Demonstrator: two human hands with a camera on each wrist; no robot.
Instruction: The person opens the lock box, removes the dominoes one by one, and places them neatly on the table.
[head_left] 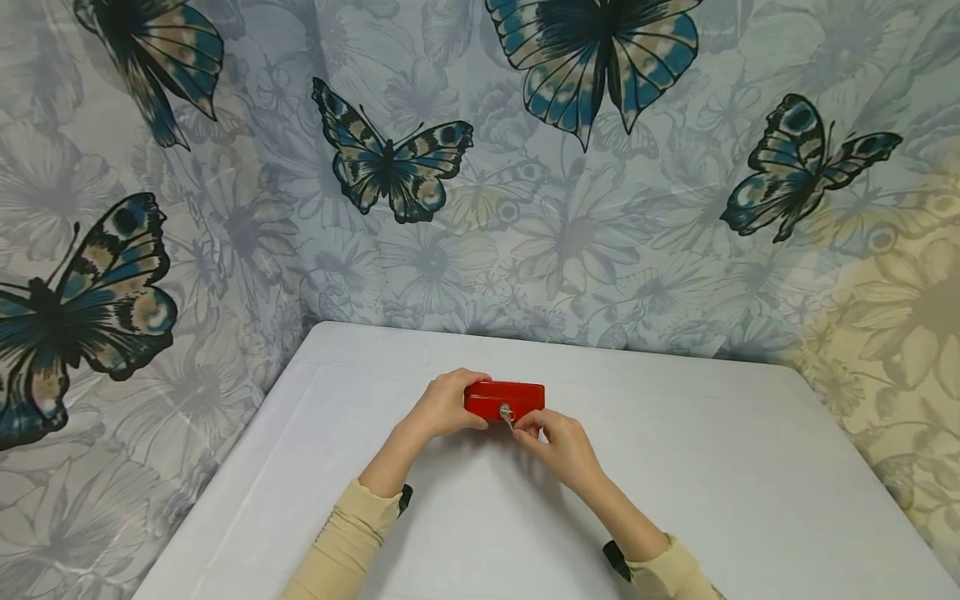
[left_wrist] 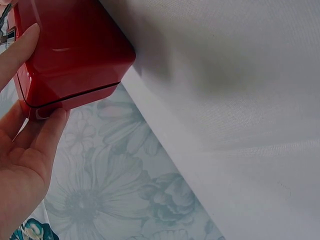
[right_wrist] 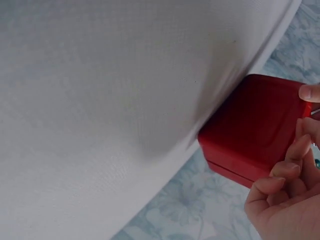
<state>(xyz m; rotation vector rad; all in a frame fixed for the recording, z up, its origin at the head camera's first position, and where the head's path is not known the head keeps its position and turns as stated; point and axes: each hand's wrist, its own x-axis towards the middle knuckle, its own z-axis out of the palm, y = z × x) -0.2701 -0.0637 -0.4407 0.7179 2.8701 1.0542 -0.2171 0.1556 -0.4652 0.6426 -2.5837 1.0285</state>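
Observation:
A small red lock box [head_left: 527, 393] with rounded edges is held just above the white table, its lock facing the person. My left hand [head_left: 447, 406] grips its left end, thumb on one face and fingers on the opposite one; the left wrist view shows a dark seam around the box [left_wrist: 75, 55]. A small silver key [head_left: 507, 414] hangs at the round lock on the front. My right hand [head_left: 561, 446] pinches the key's lower end between thumb and forefinger. The right wrist view shows those curled fingers close against the box [right_wrist: 255, 125]; the key is mostly hidden there.
A white cloth covers the table [head_left: 675, 450], which has rounded far corners. Behind and left of it hangs floral fabric [head_left: 570, 233] printed with large butterflies. Black straps circle both wrists below beige sleeves [head_left: 352, 525].

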